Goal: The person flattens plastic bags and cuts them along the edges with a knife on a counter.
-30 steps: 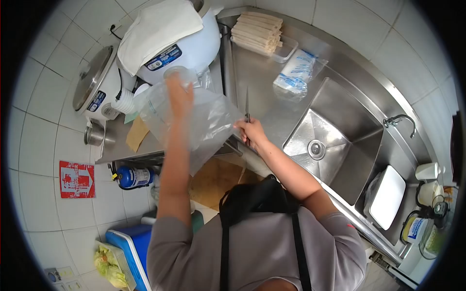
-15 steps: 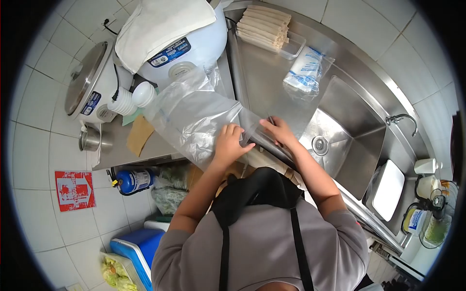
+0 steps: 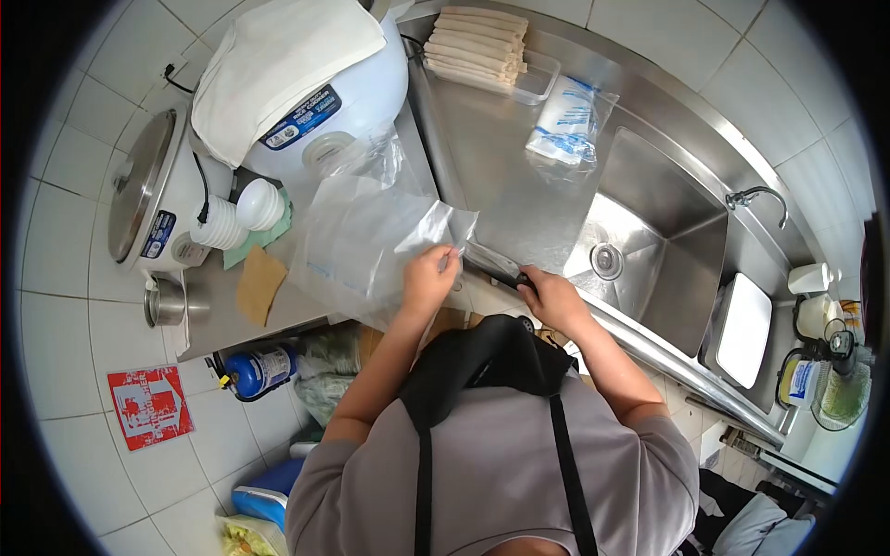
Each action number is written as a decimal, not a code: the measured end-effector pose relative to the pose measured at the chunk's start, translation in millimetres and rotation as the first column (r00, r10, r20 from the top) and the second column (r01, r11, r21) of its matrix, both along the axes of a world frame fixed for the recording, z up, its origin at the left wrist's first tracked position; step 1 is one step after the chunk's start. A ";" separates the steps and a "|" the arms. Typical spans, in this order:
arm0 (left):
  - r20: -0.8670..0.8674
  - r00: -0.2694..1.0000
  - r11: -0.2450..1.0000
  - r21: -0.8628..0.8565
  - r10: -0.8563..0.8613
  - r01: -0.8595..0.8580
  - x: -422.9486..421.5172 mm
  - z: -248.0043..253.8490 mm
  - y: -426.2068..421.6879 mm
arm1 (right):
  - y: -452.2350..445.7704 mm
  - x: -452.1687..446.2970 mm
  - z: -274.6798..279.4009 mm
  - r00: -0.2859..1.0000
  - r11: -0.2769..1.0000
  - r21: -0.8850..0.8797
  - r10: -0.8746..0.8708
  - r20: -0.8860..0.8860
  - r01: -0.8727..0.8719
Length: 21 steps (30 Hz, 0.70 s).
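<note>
Left hand (image 3: 430, 280) pinches the plastic bag (image 3: 357, 236); right hand (image 3: 558, 302) grips the knife (image 3: 498, 263), blade leftward of it. I'd want bag taut, left hand clear of edge.

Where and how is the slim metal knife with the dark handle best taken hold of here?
Probably by the dark handle, coming from the person's right: the slim metal knife lies with its blade pointing left, towards the large, clear plastic bag, so the handle end faces the bare right hand, which grips it there, clear of the blade.
</note>
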<state>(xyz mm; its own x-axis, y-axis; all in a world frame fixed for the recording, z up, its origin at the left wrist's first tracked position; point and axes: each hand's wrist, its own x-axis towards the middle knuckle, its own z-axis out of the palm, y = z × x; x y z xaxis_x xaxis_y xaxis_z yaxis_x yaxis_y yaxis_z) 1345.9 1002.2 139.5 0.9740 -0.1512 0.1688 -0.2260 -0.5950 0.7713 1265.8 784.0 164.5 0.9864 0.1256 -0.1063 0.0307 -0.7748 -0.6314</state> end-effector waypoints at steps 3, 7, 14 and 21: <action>-0.025 0.999 0.997 -0.074 0.024 -0.026 -0.3 -9.1 1.5 | 6.6 1.5 -4.1 0.999 0.997 -0.078 -0.031 -0.030 0.029; -0.087 0.996 0.994 -0.101 0.030 -0.039 1.8 -8.2 4.1 | 13.0 5.2 8.3 0.997 0.992 -0.125 -0.001 -0.078 -0.009; 0.115 0.991 0.997 -0.020 -0.066 0.069 0.0 -13.0 2.9 | 31.1 17.8 13.1 0.996 0.982 -0.186 -0.004 -0.094 -0.014; 0.166 0.984 0.902 0.431 -0.072 -0.006 -6.5 10.3 -26.6 | 40.0 44.6 1.0 0.996 0.983 -0.169 0.070 -0.045 -0.077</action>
